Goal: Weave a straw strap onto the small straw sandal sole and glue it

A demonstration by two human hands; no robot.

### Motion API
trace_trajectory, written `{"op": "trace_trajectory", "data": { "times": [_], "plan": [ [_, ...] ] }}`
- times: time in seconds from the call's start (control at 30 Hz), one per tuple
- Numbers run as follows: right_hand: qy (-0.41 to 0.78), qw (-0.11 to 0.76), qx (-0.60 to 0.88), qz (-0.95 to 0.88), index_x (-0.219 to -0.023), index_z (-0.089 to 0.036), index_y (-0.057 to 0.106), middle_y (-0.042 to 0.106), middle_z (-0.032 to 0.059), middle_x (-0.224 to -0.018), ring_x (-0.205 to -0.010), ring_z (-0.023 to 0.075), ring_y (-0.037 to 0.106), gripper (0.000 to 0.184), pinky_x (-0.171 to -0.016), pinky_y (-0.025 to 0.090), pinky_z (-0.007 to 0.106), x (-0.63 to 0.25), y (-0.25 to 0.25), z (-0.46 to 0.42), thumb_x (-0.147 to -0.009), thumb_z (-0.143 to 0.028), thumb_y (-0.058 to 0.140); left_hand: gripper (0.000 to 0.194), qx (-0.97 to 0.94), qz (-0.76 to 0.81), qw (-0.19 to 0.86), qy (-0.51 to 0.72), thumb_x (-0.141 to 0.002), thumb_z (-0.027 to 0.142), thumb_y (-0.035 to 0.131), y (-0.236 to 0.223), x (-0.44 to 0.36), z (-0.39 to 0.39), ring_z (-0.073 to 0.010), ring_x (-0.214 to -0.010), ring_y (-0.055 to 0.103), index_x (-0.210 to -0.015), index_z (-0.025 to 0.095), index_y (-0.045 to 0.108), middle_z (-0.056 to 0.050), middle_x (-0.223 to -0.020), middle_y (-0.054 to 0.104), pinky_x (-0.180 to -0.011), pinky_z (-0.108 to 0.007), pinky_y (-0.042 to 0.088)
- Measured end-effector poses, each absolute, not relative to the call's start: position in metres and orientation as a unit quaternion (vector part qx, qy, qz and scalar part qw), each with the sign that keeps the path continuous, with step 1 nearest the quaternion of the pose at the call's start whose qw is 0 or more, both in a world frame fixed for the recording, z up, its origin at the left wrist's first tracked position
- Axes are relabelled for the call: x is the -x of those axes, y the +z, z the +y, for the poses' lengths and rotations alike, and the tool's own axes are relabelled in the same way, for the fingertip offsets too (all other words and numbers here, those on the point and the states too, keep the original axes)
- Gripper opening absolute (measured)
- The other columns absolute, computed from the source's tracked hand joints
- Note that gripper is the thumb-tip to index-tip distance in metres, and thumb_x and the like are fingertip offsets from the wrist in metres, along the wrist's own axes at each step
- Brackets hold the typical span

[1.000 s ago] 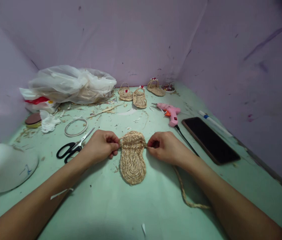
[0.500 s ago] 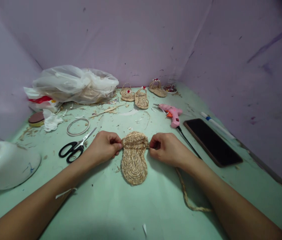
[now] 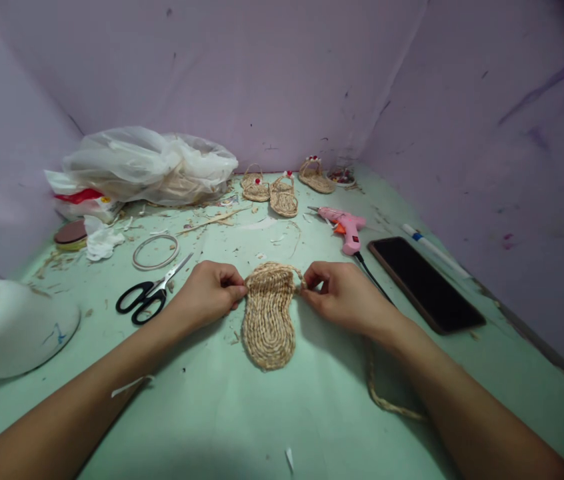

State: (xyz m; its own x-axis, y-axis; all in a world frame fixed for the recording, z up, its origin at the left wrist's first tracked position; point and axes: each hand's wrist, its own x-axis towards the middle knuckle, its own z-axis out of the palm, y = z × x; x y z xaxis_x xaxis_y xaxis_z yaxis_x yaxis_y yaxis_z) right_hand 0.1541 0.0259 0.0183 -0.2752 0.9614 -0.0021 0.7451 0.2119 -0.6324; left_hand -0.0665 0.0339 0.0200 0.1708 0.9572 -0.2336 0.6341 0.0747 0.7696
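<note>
A small coiled straw sandal sole [image 3: 269,327] lies flat on the green table in front of me, with a braided straw cord [image 3: 285,267] running over its far end. At the sole's left edge, my left hand [image 3: 216,287] pinches the cord where it meets the sole; the fingertips partly hide that spot. My right hand [image 3: 331,288] pinches the same cord just off the right edge, and a short loop of it stands out from the sole. The cord's loose tail [image 3: 379,400] passes under my right wrist and lies on the table.
Black-handled scissors [image 3: 149,297] and a tape ring [image 3: 156,252] lie left. A pink glue gun [image 3: 345,227], its cable and a phone [image 3: 425,283] lie right. Finished straw sandals [image 3: 283,197] and plastic bags [image 3: 152,167] are at the back. A white vessel [image 3: 17,327] stands far left.
My right hand has shifted slightly right, drawing the cord away from the sole's right edge so a loop now shows. My left hand stays at the left edge.
</note>
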Motion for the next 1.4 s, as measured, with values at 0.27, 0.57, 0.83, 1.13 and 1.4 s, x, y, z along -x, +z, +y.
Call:
{"op": "trace_trajectory", "data": {
  "times": [0.27, 0.57, 0.83, 1.13, 1.4],
  "plan": [
    [0.521, 0.203, 0.538, -0.631, -0.072, -0.016, 0.056, 0.059, 0.0011, -0.059, -0.047, 0.0102, 0.055, 0.018, -0.047, 0.045, 0.023, -0.1556, 0.0231, 0.0286, -0.081, -0.029, 0.047, 0.013, -0.653, 0.613, 0.398, 0.199, -0.064, 0.024, 0.058, 0.0216, 0.0649, 0.0341, -0.0103, -0.042, 0.047, -0.058, 0.014, 0.060, -0.001, -0.046, 0.057, -0.044, -0.022, 0.036],
    [0.401, 0.185, 0.589, -0.677, -0.067, -0.016, 0.062, 0.051, -0.0022, -0.045, -0.039, 0.0097, 0.045, 0.016, -0.039, 0.033, 0.022, -0.1552, 0.0153, 0.0306, -0.074, -0.028, 0.054, 0.012, -0.654, 0.609, 0.400, 0.202, -0.065, 0.023, 0.057, 0.0198, 0.0662, 0.0338, -0.0100, -0.042, 0.047, -0.057, 0.014, 0.059, 0.000, -0.046, 0.056, -0.044, -0.023, 0.036],
    [0.531, 0.230, 0.528, -0.621, -0.071, -0.017, 0.054, 0.049, -0.0048, -0.053, -0.040, 0.0068, 0.044, 0.007, -0.042, 0.036, 0.020, -0.1560, 0.0167, 0.0330, -0.073, -0.023, 0.053, 0.012, -0.655, 0.610, 0.395, 0.208, -0.065, 0.024, 0.058, 0.0182, 0.0649, 0.0334, -0.0098, -0.041, 0.045, -0.058, 0.014, 0.059, 0.000, -0.045, 0.056, -0.044, -0.022, 0.034],
    [0.555, 0.203, 0.560, -0.581, -0.068, -0.017, 0.050, 0.048, -0.0053, -0.048, -0.038, 0.0070, 0.048, 0.006, -0.040, 0.040, 0.020, -0.1552, 0.0217, 0.0341, -0.072, -0.013, 0.050, 0.023, -0.669, 0.567, 0.431, 0.212, -0.072, 0.029, 0.052, 0.0168, 0.0715, 0.0357, -0.0098, -0.044, 0.046, -0.056, 0.014, 0.059, -0.001, -0.047, 0.053, -0.046, -0.023, 0.036],
    [0.560, 0.224, 0.558, -0.570, -0.069, -0.017, 0.049, 0.048, -0.0058, -0.042, -0.036, 0.0087, 0.050, 0.004, -0.039, 0.043, 0.021, -0.1507, 0.0147, 0.0328, -0.072, -0.014, 0.050, 0.017, -0.626, 0.606, 0.443, 0.210, -0.069, 0.026, 0.054, 0.0148, 0.0683, 0.0362, -0.0099, -0.045, 0.047, -0.059, 0.014, 0.059, 0.000, -0.049, 0.053, -0.048, -0.023, 0.039]
  ]
}}
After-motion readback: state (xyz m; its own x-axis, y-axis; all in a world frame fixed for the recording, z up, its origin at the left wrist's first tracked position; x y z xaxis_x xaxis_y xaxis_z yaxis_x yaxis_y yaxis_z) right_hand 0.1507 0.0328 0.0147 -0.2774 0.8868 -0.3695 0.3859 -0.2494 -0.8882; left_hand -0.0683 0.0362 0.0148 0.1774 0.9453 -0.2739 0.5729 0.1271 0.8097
